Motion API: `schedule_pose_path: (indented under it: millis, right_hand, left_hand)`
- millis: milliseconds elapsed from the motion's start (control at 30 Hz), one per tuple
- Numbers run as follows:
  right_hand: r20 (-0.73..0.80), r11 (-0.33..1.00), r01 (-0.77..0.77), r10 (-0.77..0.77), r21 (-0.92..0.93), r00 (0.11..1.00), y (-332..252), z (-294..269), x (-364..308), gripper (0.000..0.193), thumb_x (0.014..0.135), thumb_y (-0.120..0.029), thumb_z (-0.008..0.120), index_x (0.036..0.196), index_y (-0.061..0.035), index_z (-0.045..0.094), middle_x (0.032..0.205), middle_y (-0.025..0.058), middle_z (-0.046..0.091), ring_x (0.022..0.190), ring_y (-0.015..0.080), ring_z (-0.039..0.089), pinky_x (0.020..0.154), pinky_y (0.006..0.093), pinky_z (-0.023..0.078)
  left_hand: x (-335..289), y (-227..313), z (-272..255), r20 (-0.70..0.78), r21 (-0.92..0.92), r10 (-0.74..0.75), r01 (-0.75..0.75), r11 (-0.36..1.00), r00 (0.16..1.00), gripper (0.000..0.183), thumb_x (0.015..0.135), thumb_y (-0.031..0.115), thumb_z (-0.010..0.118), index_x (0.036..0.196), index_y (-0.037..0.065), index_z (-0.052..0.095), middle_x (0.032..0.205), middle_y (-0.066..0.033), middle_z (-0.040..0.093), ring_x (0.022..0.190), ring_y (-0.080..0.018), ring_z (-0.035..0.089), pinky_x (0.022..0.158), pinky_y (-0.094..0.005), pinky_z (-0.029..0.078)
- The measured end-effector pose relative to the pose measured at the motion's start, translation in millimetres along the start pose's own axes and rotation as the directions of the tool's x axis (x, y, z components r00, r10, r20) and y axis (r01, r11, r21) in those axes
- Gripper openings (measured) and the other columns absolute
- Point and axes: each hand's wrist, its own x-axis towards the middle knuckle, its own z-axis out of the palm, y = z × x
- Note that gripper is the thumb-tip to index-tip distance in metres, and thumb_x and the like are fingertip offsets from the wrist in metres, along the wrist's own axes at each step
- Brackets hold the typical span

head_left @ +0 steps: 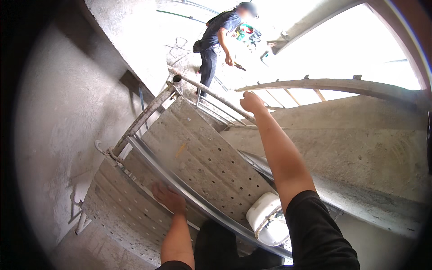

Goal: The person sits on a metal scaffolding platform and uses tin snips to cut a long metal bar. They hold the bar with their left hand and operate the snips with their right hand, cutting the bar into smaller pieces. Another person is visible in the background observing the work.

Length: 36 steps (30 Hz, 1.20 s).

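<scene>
Head view: the left hand (pixel 168 196), blurred, has its fingers loosely spread, right beside a long metal channel (pixel 194 197) running along the perforated scaffold planks (pixel 193 148). The right hand (pixel 252 101) is curled near a tubular rail (pixel 216 95); whether it grips anything, I cannot tell. Below the right forearm sits a white bucket (pixel 260 209). Beyond, a co-worker (pixel 218 33) holds a tool (pixel 240 67).

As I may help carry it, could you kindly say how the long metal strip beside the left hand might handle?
The metal strip looks long and narrow, so it may flex if lifted at one end. Its smooth sheen suggests it could slide easily.
</scene>
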Motion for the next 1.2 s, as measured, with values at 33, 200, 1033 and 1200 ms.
schedule_pose_path:
  millis: [33, 200, 1033, 1200]
  right_hand:
    - [-0.030, 1.000, 0.007, -0.006, 0.017, 1.000, -0.9, -4.7, 0.8, 0.049, 0.093, -0.027, 0.056, 0.138, -0.0065, 0.058, 0.137, 0.0190, 0.062, 0.128, 0.0347, 0.058, 0.107, 0.0451, 0.046]
    - [-0.202, 0.998, 0.066, -0.060, 0.022, 0.978, 7.0, -10.6, 9.9, 0.037, 0.092, -0.022, 0.051, 0.120, -0.0015, 0.065, 0.122, 0.0226, 0.068, 0.116, 0.0379, 0.064, 0.099, 0.0485, 0.050]
    - [0.080, 0.943, 0.152, -0.134, -0.297, 0.988, 67.5, 12.3, 14.3, 0.058, 0.096, -0.032, 0.061, 0.147, -0.0080, 0.044, 0.126, 0.0210, 0.067, 0.117, 0.0369, 0.064, 0.100, 0.0476, 0.050]
    - [0.073, 0.982, 0.087, -0.075, -0.168, 0.994, 32.3, 26.0, -9.8, 0.071, 0.093, -0.035, 0.067, 0.152, -0.0098, 0.036, 0.130, 0.0207, 0.065, 0.126, 0.0361, 0.059, 0.104, 0.0481, 0.048]
  left_hand:
    - [-0.7, -1.1, -0.3, 0.020, 0.009, -0.015, 0.014, 1.000, 1.000, 0.046, 0.100, 0.013, 0.046, 0.144, 0.001, 0.043, 0.151, -0.0243, 0.038, 0.145, -0.0423, 0.033, 0.119, -0.0561, 0.028]
    - [-1.1, 3.0, 0.0, 0.029, -0.003, -0.041, 0.041, 0.999, 0.999, 0.045, 0.102, 0.017, 0.043, 0.144, 0.001, 0.043, 0.149, -0.0244, 0.039, 0.143, -0.0426, 0.034, 0.118, -0.0565, 0.028]
    - [-2.4, 0.0, 1.7, 0.124, 0.041, -0.007, 0.002, 0.999, 0.992, 0.048, 0.109, 0.034, 0.035, 0.146, 0.003, 0.037, 0.153, -0.0227, 0.033, 0.147, -0.0398, 0.027, 0.120, -0.0554, 0.021]
    - [-6.8, -11.2, 4.3, 0.046, -0.020, -0.021, 0.022, 1.000, 0.999, 0.049, 0.108, 0.033, 0.041, 0.145, 0.000, 0.040, 0.151, -0.0233, 0.036, 0.145, -0.0406, 0.029, 0.120, -0.0542, 0.023]
